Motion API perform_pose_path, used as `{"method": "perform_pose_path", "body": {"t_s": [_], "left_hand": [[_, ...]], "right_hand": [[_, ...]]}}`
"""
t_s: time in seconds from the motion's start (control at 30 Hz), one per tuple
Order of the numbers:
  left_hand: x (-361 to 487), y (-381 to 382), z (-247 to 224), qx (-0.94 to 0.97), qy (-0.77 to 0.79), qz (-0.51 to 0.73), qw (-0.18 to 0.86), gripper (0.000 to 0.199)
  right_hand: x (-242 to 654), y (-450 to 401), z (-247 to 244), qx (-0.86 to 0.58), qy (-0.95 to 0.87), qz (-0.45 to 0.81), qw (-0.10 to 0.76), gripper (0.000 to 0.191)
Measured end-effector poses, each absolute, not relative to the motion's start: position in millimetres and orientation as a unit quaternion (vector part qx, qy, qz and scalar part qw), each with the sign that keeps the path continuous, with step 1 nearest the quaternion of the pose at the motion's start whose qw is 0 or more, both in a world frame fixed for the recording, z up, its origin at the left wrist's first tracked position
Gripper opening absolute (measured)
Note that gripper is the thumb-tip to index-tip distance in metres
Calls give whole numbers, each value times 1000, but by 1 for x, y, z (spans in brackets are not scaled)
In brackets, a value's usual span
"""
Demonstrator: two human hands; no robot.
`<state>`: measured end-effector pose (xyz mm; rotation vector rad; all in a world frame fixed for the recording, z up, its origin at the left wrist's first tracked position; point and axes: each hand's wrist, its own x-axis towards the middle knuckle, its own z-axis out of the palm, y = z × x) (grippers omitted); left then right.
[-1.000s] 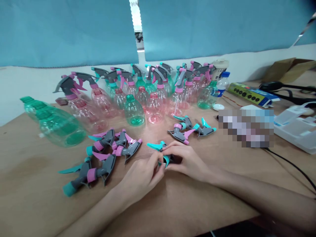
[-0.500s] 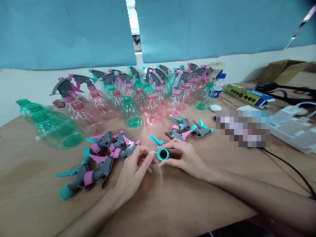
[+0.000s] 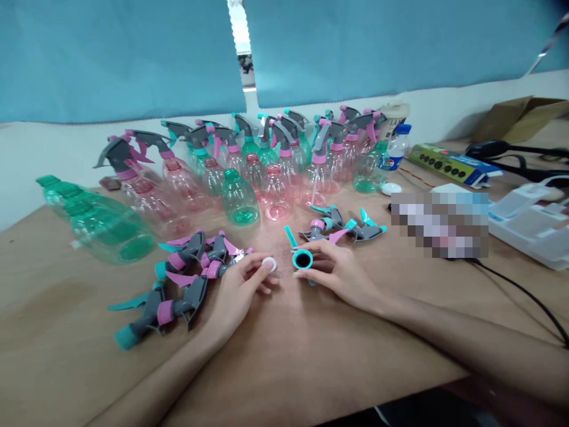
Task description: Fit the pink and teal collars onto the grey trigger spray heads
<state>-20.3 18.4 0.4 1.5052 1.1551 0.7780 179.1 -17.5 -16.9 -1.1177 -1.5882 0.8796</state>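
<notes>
Between the thumb and fingers of my left hand (image 3: 243,279) is a small round white disc (image 3: 269,264), its flat face toward me. My right hand (image 3: 340,270) grips a grey trigger spray head with a teal collar (image 3: 303,259). The collar's dark opening points at me, and a teal trigger sticks up behind it. A gap separates the disc from the collar. Left of my left hand lies a heap of loose spray heads (image 3: 184,302) in grey, pink and teal. Several more loose spray heads (image 3: 340,224) rest beyond my right hand.
Rows of pink and green bottles (image 3: 240,198) stand at the back, many with spray heads fitted. Green bottles (image 3: 111,228) are at the left. To the right are a blue-capped bottle (image 3: 399,145), a long box (image 3: 453,165), a clear plastic organizer (image 3: 533,219) and a black cable (image 3: 524,290).
My hands have moved apart. The white disc, edge-on near the collar before, now shows its face in my left fingers. The spray head has shifted slightly up and right.
</notes>
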Motion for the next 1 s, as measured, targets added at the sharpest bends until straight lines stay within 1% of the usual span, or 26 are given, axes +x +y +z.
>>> {"method": "perform_pose_path", "body": {"t_s": [0.13, 0.27, 0.5, 0.67, 1.0], "left_hand": [[-23, 19, 0, 637, 474, 317, 519, 28], [-24, 19, -1, 630, 476, 317, 525, 28], [-24, 18, 0, 625, 480, 318, 527, 28], [-25, 17, 1, 629, 474, 323, 524, 27], [-25, 15, 1, 663, 479, 352, 454, 28]], "right_hand": [[179, -17, -18, -463, -642, 369, 487, 36], [179, -17, -18, -468, -653, 349, 482, 39], [180, -17, -16, -481, -684, 292, 463, 32], [181, -18, -13, -499, -715, 233, 431, 27], [179, -19, -12, -477, -735, 222, 428, 24]]}}
